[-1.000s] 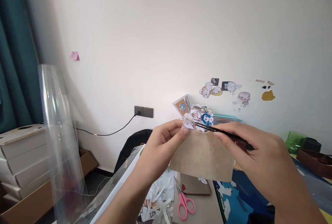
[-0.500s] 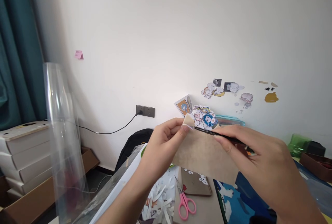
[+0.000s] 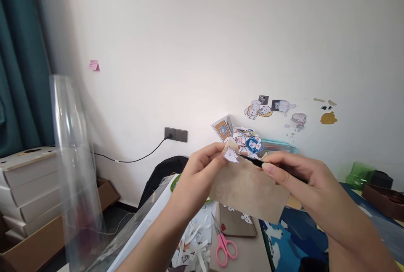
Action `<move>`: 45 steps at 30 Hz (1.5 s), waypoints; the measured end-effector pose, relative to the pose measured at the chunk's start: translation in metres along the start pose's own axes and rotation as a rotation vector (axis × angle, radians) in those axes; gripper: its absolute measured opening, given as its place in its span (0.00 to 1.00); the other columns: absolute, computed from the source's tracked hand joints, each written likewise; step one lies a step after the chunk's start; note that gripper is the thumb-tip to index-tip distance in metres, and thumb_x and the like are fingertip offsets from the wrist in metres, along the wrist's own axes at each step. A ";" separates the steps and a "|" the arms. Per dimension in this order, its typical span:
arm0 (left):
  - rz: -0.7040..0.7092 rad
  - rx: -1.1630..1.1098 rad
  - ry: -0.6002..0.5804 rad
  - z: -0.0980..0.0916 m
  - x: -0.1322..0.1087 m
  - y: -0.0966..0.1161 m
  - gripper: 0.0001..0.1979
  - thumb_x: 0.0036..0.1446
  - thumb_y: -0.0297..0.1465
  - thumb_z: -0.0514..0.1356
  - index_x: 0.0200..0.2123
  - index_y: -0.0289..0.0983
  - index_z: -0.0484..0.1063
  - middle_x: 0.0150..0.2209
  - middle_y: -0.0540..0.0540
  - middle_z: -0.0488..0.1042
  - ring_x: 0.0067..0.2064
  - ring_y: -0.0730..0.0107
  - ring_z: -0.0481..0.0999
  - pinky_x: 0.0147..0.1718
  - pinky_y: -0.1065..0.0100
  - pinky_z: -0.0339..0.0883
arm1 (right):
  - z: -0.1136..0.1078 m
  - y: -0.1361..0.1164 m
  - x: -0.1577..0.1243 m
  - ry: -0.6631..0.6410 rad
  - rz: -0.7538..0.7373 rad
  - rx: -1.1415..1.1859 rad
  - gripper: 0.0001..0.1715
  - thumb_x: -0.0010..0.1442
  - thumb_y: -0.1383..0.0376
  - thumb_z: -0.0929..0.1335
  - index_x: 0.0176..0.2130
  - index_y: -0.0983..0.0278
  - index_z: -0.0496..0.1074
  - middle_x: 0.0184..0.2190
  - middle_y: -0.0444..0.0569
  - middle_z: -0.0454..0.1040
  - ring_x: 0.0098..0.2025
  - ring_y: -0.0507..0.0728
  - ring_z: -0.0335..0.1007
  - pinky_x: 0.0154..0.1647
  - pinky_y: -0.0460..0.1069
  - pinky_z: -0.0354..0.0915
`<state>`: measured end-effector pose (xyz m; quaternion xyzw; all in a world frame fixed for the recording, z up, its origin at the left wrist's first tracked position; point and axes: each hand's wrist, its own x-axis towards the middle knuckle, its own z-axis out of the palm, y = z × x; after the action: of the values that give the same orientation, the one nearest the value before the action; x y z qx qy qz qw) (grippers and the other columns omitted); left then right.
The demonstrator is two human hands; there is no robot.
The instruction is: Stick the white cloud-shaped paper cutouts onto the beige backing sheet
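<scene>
Watching the beige sheet: a white cutout, barely showing half a second ago, now faces me at its upper left corner. Left hand pinches that corner; right hand grips black tweezers, tips beside the cutout, contact unclear. I judge the piece better exposed for handling.

The head-worn camera looks forward and down past the near left hand and right hand to the white wall.

L hand pinches tan paper w/ white cutout nr corner, R hand holds blk tweezers close by.
</scene>
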<state>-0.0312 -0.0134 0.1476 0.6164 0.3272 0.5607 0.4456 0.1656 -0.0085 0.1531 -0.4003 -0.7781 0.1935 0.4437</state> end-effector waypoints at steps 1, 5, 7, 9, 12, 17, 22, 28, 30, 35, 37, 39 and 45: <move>-0.008 -0.016 -0.002 0.001 0.000 0.000 0.13 0.60 0.37 0.55 0.45 0.44 0.75 0.43 0.49 0.77 0.44 0.67 0.74 0.38 0.72 0.60 | 0.001 0.000 0.001 -0.009 -0.001 0.029 0.12 0.60 0.55 0.63 0.30 0.56 0.71 0.28 0.41 0.70 0.32 0.52 0.65 0.28 0.44 0.60; -0.030 -0.069 0.005 0.003 -0.002 -0.001 0.13 0.59 0.37 0.56 0.46 0.44 0.74 0.45 0.48 0.77 0.44 0.65 0.74 0.38 0.71 0.61 | 0.006 -0.002 0.005 0.052 -0.003 0.056 0.12 0.59 0.56 0.64 0.29 0.57 0.72 0.44 0.44 0.68 0.47 0.55 0.64 0.36 0.45 0.62; -0.030 -0.092 0.011 0.004 -0.003 0.000 0.13 0.59 0.36 0.56 0.45 0.44 0.75 0.45 0.48 0.77 0.44 0.65 0.74 0.37 0.71 0.61 | 0.007 -0.003 0.004 0.060 0.007 0.052 0.13 0.59 0.56 0.64 0.28 0.58 0.72 0.49 0.44 0.66 0.53 0.57 0.60 0.39 0.46 0.62; -0.030 -0.109 0.016 0.006 -0.005 0.003 0.13 0.59 0.36 0.56 0.45 0.43 0.75 0.44 0.48 0.77 0.43 0.65 0.75 0.38 0.71 0.62 | 0.006 -0.003 0.004 0.032 0.005 0.070 0.13 0.59 0.56 0.64 0.29 0.58 0.73 0.49 0.44 0.68 0.54 0.59 0.60 0.41 0.46 0.63; -0.047 -0.133 0.020 0.008 -0.006 0.007 0.12 0.59 0.35 0.56 0.44 0.43 0.75 0.42 0.48 0.78 0.40 0.66 0.75 0.37 0.71 0.62 | 0.003 0.000 0.002 -0.007 0.020 0.103 0.12 0.59 0.55 0.64 0.35 0.57 0.74 0.42 0.46 0.72 0.49 0.59 0.65 0.40 0.48 0.64; -0.025 -0.180 0.052 0.009 -0.006 0.002 0.11 0.58 0.34 0.58 0.43 0.44 0.76 0.39 0.49 0.78 0.39 0.68 0.76 0.35 0.73 0.62 | 0.000 0.005 0.001 -0.015 0.028 0.094 0.13 0.59 0.54 0.64 0.36 0.59 0.73 0.36 0.47 0.73 0.42 0.58 0.67 0.36 0.48 0.65; -0.001 -0.216 0.008 0.011 -0.008 -0.001 0.12 0.60 0.34 0.56 0.45 0.44 0.74 0.40 0.50 0.78 0.39 0.72 0.75 0.36 0.75 0.63 | 0.000 0.005 -0.001 0.014 0.021 0.134 0.10 0.58 0.55 0.65 0.33 0.57 0.72 0.39 0.44 0.72 0.48 0.58 0.65 0.41 0.46 0.66; 0.013 -0.209 -0.014 0.013 -0.009 0.002 0.12 0.61 0.33 0.55 0.44 0.44 0.75 0.42 0.50 0.77 0.39 0.73 0.75 0.35 0.77 0.63 | -0.001 0.006 0.000 0.050 0.008 0.101 0.09 0.58 0.55 0.66 0.32 0.56 0.72 0.43 0.43 0.72 0.51 0.57 0.64 0.37 0.43 0.67; 0.012 -0.211 -0.009 0.013 -0.009 0.001 0.11 0.60 0.33 0.55 0.44 0.44 0.75 0.42 0.50 0.77 0.39 0.73 0.75 0.35 0.77 0.63 | -0.001 0.006 0.000 0.057 0.006 0.095 0.10 0.58 0.55 0.66 0.32 0.57 0.72 0.43 0.45 0.72 0.51 0.58 0.64 0.36 0.43 0.68; -0.011 -0.208 -0.006 0.012 -0.010 0.002 0.12 0.60 0.35 0.55 0.44 0.43 0.75 0.41 0.49 0.77 0.39 0.70 0.75 0.35 0.75 0.63 | -0.001 0.006 -0.002 0.060 0.023 0.094 0.11 0.57 0.55 0.66 0.32 0.58 0.73 0.44 0.47 0.72 0.51 0.60 0.65 0.36 0.45 0.69; -0.020 -0.185 -0.012 0.012 -0.011 0.005 0.12 0.60 0.34 0.55 0.44 0.42 0.75 0.43 0.48 0.77 0.41 0.68 0.75 0.35 0.75 0.63 | -0.002 0.006 -0.002 0.062 0.021 0.095 0.11 0.57 0.55 0.66 0.32 0.58 0.73 0.43 0.47 0.73 0.51 0.61 0.65 0.36 0.45 0.69; -0.032 -0.164 -0.017 0.013 -0.011 0.007 0.12 0.59 0.33 0.55 0.44 0.42 0.75 0.44 0.47 0.76 0.43 0.66 0.74 0.35 0.74 0.63 | -0.002 0.005 -0.001 0.065 0.016 0.094 0.12 0.57 0.55 0.66 0.32 0.59 0.73 0.42 0.48 0.74 0.50 0.61 0.66 0.36 0.46 0.70; -0.013 -0.125 -0.026 0.010 -0.012 0.005 0.13 0.60 0.35 0.55 0.46 0.43 0.74 0.44 0.48 0.76 0.40 0.68 0.75 0.35 0.74 0.64 | -0.003 0.004 -0.003 0.061 0.029 0.099 0.11 0.57 0.55 0.66 0.31 0.57 0.73 0.42 0.45 0.74 0.50 0.60 0.66 0.35 0.44 0.69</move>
<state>-0.0235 -0.0278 0.1481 0.5927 0.2897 0.5690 0.4909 0.1702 -0.0084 0.1506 -0.3947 -0.7478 0.2259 0.4837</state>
